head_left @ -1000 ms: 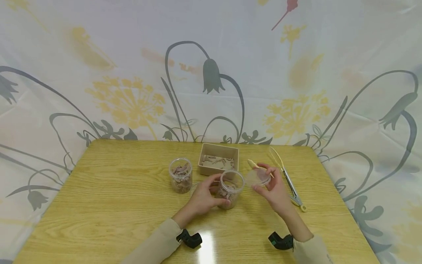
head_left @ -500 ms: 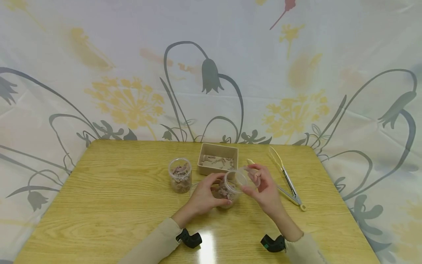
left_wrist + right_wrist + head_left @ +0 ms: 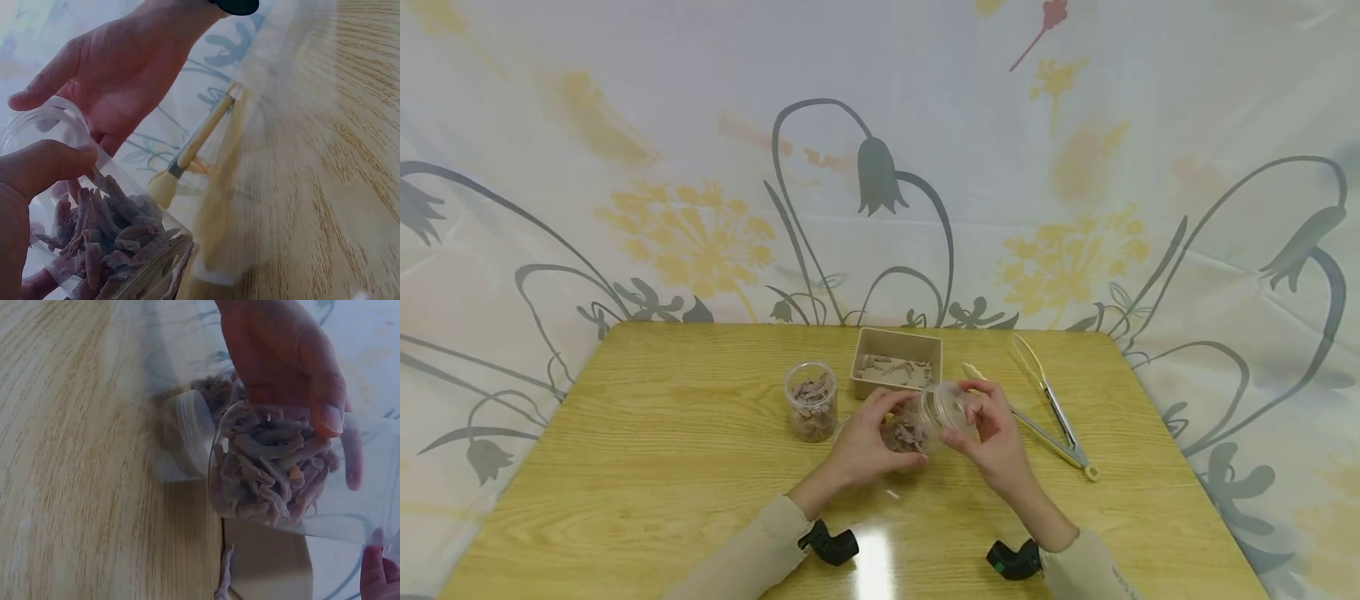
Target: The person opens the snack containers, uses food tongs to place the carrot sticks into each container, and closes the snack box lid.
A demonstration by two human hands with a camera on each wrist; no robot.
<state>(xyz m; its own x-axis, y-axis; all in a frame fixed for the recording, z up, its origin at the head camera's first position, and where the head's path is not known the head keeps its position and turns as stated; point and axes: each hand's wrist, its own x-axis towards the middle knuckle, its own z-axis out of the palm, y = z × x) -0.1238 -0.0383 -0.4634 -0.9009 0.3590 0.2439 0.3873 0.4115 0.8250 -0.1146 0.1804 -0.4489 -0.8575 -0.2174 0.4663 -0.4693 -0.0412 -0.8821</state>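
Note:
A clear plastic jar [image 3: 904, 433] with greyish-brown dried strips in it is tilted to the right, its mouth towards my right hand. My left hand [image 3: 867, 446] grips it round the side, thumb in front. The strips [image 3: 269, 469] lie heaped at the jar's bottom end in the right wrist view. My right hand [image 3: 998, 442] pinches a clear round lid [image 3: 953, 407] at the jar's mouth; whether it is seated on the rim I cannot tell. In the left wrist view the left thumb [image 3: 53, 164] crosses the jar wall.
A second clear jar [image 3: 811, 410] of strips stands upright to the left. Behind the hands is a beige box [image 3: 891, 387] with some strips on its bottom. Metal tongs [image 3: 1058, 417] with cream tips lie spread at the right. A clear rim shows partly behind the left hand.
My right hand has moved left with the lid, bringing it to the jar's mouth. The jar has gone from nearly upright to tilted right. The left hand has stayed round the jar.

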